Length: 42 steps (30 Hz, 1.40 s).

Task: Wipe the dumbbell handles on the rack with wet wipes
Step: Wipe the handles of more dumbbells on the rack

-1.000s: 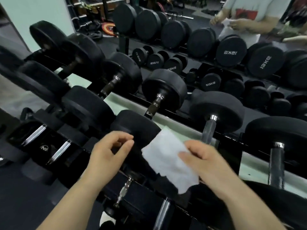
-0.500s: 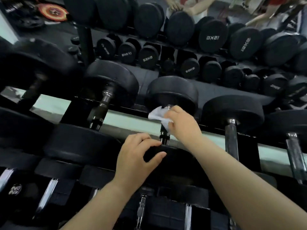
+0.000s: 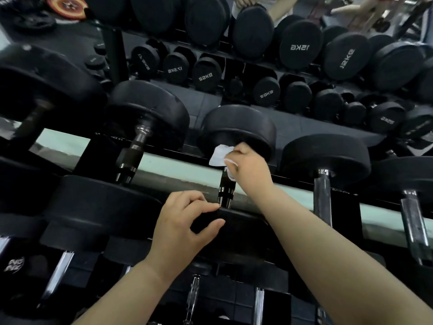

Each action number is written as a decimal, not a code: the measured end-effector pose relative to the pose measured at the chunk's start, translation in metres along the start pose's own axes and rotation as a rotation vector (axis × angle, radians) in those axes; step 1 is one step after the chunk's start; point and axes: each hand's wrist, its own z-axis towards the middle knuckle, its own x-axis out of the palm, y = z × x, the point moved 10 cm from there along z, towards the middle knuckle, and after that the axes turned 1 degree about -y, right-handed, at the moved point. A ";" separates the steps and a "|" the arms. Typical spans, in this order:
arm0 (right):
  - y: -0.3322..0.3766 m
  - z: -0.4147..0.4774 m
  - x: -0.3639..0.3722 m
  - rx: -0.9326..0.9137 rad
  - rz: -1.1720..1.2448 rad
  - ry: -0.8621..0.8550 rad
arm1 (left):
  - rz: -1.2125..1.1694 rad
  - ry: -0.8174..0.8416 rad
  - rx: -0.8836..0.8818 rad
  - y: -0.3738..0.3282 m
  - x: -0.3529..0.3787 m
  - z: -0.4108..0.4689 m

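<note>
A black dumbbell lies on the rack's top tier, its far head (image 3: 239, 130) up and its dark handle (image 3: 225, 192) running toward me. My right hand (image 3: 248, 168) grips the upper end of that handle through a white wet wipe (image 3: 219, 155), whose corner sticks out to the left. My left hand (image 3: 185, 221) rests on the near head (image 3: 236, 225) of the same dumbbell, fingers curled over its edge and thumb against its face. The upper part of the handle is hidden by hand and wipe.
More dumbbells sit on either side, one to the left with a dark handle (image 3: 132, 158) and one to the right with a chrome handle (image 3: 322, 198). A lower tier holds chrome-handled dumbbells (image 3: 57, 274). A mirror behind reflects further dumbbells (image 3: 300, 49) and a person.
My right hand carried the wipe from in front of me up to the handle and now grips it just under the far head. My left hand came to rest on the near head.
</note>
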 end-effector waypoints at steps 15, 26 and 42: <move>0.015 -0.007 0.000 -0.253 0.103 0.084 | 0.027 -0.007 -0.025 0.001 0.000 -0.003; -0.002 -0.001 -0.007 -0.067 0.181 0.010 | 0.027 -0.009 -0.013 0.001 0.000 -0.002; 0.003 -0.028 0.006 -0.065 0.345 0.095 | 0.113 -0.102 -0.015 -0.007 -0.003 -0.012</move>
